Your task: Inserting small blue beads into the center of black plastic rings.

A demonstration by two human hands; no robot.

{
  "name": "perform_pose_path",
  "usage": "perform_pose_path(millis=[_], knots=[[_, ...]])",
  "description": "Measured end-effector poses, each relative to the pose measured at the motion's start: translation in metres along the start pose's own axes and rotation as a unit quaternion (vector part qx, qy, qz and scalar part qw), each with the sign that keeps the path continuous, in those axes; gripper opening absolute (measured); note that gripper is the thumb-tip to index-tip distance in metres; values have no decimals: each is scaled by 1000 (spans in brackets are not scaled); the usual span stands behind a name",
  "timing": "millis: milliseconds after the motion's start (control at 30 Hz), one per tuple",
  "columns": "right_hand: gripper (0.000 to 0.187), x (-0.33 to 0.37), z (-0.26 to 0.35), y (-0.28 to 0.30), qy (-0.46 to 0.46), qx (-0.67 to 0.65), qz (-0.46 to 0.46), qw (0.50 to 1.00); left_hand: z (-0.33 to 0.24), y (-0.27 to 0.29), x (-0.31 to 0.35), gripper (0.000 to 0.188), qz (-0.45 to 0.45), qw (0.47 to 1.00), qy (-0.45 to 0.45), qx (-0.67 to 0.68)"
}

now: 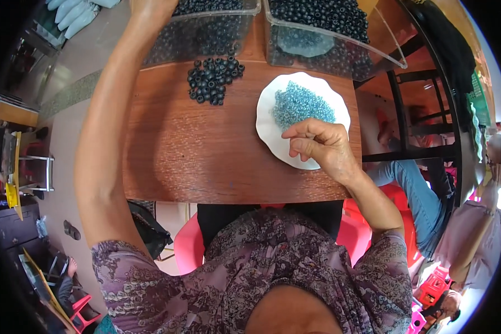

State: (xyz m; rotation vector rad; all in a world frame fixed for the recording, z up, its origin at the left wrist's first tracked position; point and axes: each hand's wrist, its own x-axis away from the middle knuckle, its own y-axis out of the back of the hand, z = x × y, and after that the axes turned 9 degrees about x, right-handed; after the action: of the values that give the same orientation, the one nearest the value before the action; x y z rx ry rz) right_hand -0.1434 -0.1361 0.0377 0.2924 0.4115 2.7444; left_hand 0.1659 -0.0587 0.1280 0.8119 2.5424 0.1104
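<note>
My right hand [328,146] hovers over the near right part of a scalloped white plate [268,125]. Its thumb and forefinger are bent toward each other in a pinch; whatever lies between them is too small to make out. On the plate is a heap of small light-blue glass beads [300,106]. My left arm stretches far forward, and the left hand [153,8] is at the top edge, beside a clear plastic box of dark beads [217,36]. Its fingers are cut off by the frame. A loose pile of round black beads [210,80] lies on the table before that box.
The brown wooden table [206,161] ends just in front of my lap. A second clear box [328,53] of dark beads stands at the far right. Right of the table are a black metal frame [406,117] and a seated person in jeans [414,195].
</note>
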Motion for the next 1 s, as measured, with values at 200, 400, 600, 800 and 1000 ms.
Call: perform_pose_path(millis=[200,400,600,800,1000], knots=[[12,1,-10,5,-8,4,-5,1000,28,-1,40,25,-43,910,-324,-256],[11,-5,-11,0,-3,0,-4,1000,53,-1,138,21,83,955,-194,-208],[12,-6,-7,-6,-15,14,23,1000,71,5,152,27,51,978,-60,-194],[12,-4,-7,-11,-5,6,22,1000,73,-10,143,22,69,946,-134,-288],[11,-1,-9,-10,-15,-14,28,999,80,-24,142,25,55,925,-101,-361]])
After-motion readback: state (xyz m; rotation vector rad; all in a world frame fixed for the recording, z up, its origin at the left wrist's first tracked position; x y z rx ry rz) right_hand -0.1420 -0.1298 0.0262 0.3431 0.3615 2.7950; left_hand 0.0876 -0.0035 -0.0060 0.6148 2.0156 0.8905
